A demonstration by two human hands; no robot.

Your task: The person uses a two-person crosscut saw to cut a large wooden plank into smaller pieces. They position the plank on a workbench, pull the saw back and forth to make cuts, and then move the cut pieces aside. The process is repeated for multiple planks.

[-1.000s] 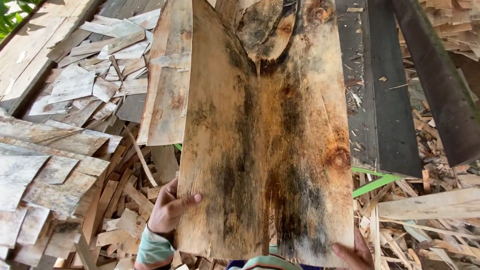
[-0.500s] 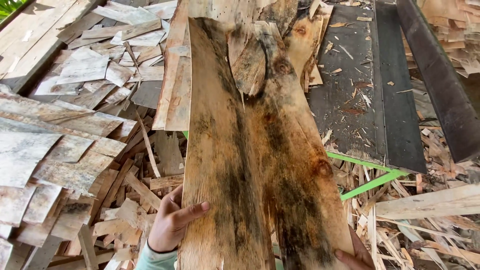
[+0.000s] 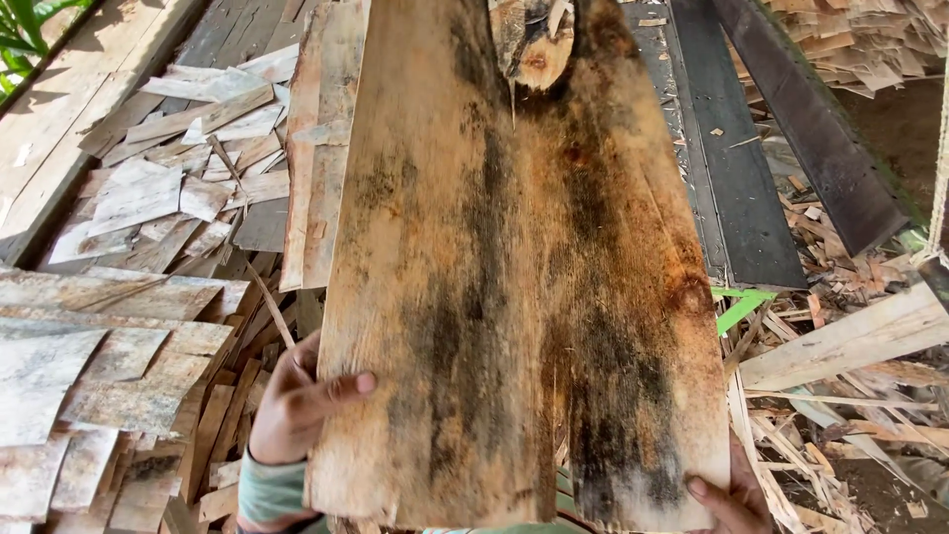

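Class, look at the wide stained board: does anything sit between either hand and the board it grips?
Nothing visible does. The left hand grips the stained board directly at its near left edge, thumb lying on the face. The right hand touches the near right corner, only its fingers in view. Offcuts lie below, to the left.

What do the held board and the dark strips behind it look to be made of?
Board: rough-sawn raw wood, unfinished, with visible grain, a knot and black mould-like staining. Dark strips: flat, smooth, near-black; possibly metal or weathered timber, unclear.

Wide wood slab (image 3: 514,297), black-stained, split lengthwise, held up flat
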